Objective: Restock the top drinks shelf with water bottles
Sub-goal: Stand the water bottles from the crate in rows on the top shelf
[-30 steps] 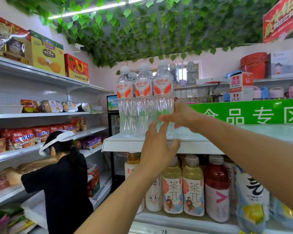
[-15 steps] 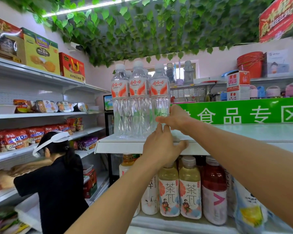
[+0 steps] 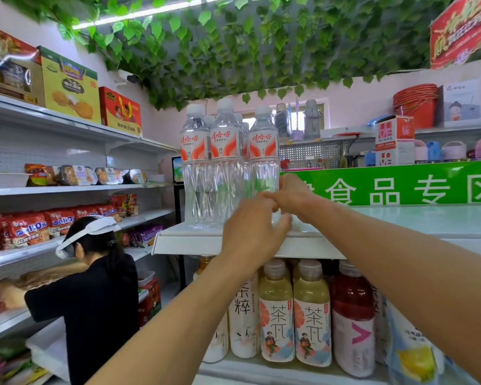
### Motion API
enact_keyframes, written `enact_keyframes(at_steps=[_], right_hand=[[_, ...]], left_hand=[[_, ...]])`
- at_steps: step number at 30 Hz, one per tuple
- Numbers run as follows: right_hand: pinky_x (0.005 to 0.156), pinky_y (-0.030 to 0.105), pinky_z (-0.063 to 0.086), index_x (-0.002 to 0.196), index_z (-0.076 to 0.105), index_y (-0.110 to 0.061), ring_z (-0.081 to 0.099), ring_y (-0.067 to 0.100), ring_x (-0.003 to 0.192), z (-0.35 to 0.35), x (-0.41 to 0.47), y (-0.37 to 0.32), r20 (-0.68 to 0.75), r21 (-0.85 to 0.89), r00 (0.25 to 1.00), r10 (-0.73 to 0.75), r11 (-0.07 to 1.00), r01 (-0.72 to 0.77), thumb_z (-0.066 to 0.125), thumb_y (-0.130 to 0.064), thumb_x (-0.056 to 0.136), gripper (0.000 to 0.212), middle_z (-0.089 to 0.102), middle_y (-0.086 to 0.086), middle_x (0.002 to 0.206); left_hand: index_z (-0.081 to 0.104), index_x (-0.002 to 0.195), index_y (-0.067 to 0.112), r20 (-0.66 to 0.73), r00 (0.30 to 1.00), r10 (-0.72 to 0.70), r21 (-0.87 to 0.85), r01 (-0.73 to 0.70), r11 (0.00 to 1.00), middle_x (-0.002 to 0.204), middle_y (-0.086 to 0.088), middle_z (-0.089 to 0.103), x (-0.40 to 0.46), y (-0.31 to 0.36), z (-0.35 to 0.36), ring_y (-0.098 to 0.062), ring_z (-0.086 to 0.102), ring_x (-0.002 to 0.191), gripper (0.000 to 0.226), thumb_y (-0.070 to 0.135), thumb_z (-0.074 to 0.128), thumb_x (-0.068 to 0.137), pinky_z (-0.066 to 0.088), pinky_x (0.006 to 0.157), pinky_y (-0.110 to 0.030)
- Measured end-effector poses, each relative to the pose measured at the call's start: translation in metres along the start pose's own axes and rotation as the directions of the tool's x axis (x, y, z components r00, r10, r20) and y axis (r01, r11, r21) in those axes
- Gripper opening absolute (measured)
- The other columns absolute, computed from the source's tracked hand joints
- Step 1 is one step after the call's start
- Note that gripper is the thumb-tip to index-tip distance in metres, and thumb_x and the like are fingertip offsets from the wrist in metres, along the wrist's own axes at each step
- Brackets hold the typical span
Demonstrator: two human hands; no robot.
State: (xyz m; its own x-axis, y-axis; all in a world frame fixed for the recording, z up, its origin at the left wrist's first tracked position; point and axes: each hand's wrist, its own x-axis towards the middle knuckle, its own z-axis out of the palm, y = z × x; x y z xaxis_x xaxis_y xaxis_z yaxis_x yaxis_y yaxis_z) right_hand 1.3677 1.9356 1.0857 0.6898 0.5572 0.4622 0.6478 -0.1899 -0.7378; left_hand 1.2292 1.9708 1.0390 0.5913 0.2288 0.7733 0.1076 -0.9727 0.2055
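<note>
Three clear water bottles with red-and-white labels stand in a front row at the left end of the white top shelf [image 3: 400,222], with more behind them. The left bottle [image 3: 195,165] and the middle bottle [image 3: 225,165] stand free. My right hand [image 3: 293,194] curls round the lower part of the rightmost water bottle [image 3: 263,151] from the right. My left hand [image 3: 252,232] reaches up from below, its fingers curled against that bottle's base, which it hides.
Tea bottles [image 3: 277,309] and a red drink [image 3: 353,323] fill the shelf below. A green sign [image 3: 400,188] backs the top shelf. A person in black [image 3: 95,301] works at the snack shelves [image 3: 67,187] on the left. Plastic leaves hang overhead.
My left hand has risen from the shelf edge to the rightmost bottle's base and its fingers have curled. My right hand has stayed on that bottle, closing further round it.
</note>
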Motion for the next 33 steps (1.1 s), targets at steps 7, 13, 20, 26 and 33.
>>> enact_keyframes(at_steps=[7, 13, 20, 26, 33], right_hand=[[0.094, 0.042, 0.052, 0.099, 0.055, -0.024, 0.060, 0.022, 0.101, 0.009, -0.001, 0.008, -0.060, 0.130, 0.998, -0.013, 0.991, 0.021, 0.078, -0.028, 0.083, 0.027, 0.061, 0.005, 0.117], [0.097, 0.040, 0.045, 0.133, 0.045, -0.014, 0.055, 0.028, 0.119, 0.012, 0.008, 0.014, -0.006, 0.155, 1.000, 0.020, 0.988, -0.019, 0.075, -0.028, 0.086, 0.058, 0.058, 0.006, 0.124], [0.108, 0.053, 0.042, 0.141, 0.040, -0.013, 0.052, 0.032, 0.126, 0.014, 0.019, 0.016, 0.001, 0.104, 0.999, 0.048, 0.993, -0.048, 0.074, -0.034, 0.086, 0.068, 0.054, 0.011, 0.136], [0.107, 0.052, 0.044, 0.141, 0.043, -0.012, 0.053, 0.032, 0.125, 0.016, 0.024, 0.017, -0.015, 0.092, 0.998, 0.055, 0.994, -0.054, 0.075, -0.032, 0.086, 0.067, 0.056, 0.011, 0.134], [0.093, 0.042, 0.052, 0.132, 0.051, -0.013, 0.058, 0.028, 0.116, 0.016, 0.024, 0.016, -0.012, 0.073, 0.999, 0.049, 0.996, -0.048, 0.073, -0.030, 0.088, 0.053, 0.062, 0.006, 0.120]], left_hand=[[0.007, 0.155, 0.020, -0.422, 0.842, -0.336, -0.135, 0.309, 0.942, 0.162, -0.011, 0.007, 0.027, -0.043, -0.032, -0.034, 0.008, 0.148, 0.121, 0.055, 0.083, 0.068, 0.017, 0.116, -0.057], [-0.025, 0.152, 0.026, -0.119, 0.846, -0.519, -0.317, 0.463, 0.828, 0.165, -0.010, -0.007, 0.028, -0.071, -0.011, -0.037, 0.003, 0.151, 0.151, 0.056, 0.089, 0.057, 0.015, 0.117, -0.059], [-0.025, 0.152, 0.028, -0.136, 0.851, -0.508, -0.320, 0.447, 0.835, 0.165, -0.011, -0.003, 0.026, -0.076, -0.006, -0.036, 0.004, 0.151, 0.148, 0.060, 0.086, 0.060, 0.017, 0.117, -0.057], [-0.024, 0.153, 0.026, -0.143, 0.860, -0.490, -0.317, 0.429, 0.846, 0.165, -0.011, -0.002, 0.024, -0.076, -0.006, -0.036, 0.005, 0.151, 0.147, 0.061, 0.085, 0.061, 0.018, 0.117, -0.056], [-0.022, 0.154, 0.026, -0.151, 0.859, -0.488, -0.319, 0.425, 0.847, 0.165, -0.011, -0.001, 0.023, -0.076, -0.005, -0.038, 0.005, 0.151, 0.146, 0.062, 0.084, 0.061, 0.017, 0.117, -0.057]])
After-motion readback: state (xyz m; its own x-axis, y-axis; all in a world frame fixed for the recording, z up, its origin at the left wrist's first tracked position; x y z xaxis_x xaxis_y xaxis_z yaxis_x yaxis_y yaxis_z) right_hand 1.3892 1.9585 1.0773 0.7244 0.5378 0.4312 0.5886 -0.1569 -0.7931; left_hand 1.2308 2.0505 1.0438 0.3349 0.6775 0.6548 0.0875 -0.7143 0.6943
